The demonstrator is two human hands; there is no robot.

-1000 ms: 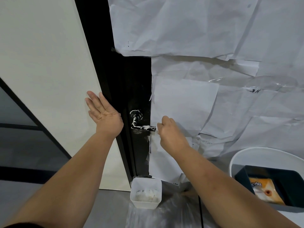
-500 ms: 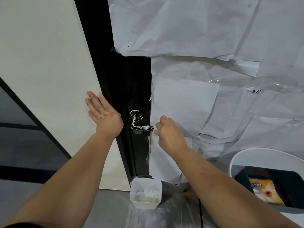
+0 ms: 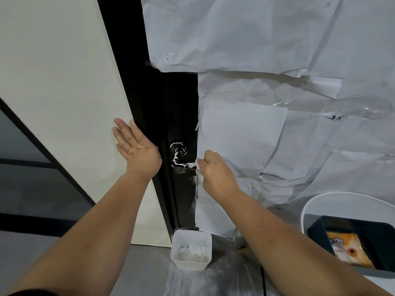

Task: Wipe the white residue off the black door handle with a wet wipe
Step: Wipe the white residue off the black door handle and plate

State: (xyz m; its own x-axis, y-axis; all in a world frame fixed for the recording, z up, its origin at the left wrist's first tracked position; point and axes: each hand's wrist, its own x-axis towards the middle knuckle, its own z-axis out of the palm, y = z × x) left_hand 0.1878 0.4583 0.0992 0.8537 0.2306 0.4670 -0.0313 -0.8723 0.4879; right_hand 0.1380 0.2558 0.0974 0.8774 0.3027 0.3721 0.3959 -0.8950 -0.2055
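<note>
The black door handle (image 3: 179,157) sits on the black door strip, smeared with white residue on its round base and along its lever. My right hand (image 3: 215,174) has its fingers curled round a white wet wipe (image 3: 198,164), which is held against the right end of the lever. Most of the wipe is hidden inside the fist. My left hand (image 3: 136,148) lies flat with straight fingers against the white wall and the door frame edge, left of the handle.
White paper sheets (image 3: 267,124) cover the door right of the handle. On the floor below stands a small white bin (image 3: 190,248) with crumpled wipes. At the lower right a white round tub (image 3: 320,201) holds a dark tray (image 3: 320,227) with an orange packet (image 3: 346,251).
My right hand has shifted slightly left and up along the lever with the wipe. My left hand has stayed flat on the wall.
</note>
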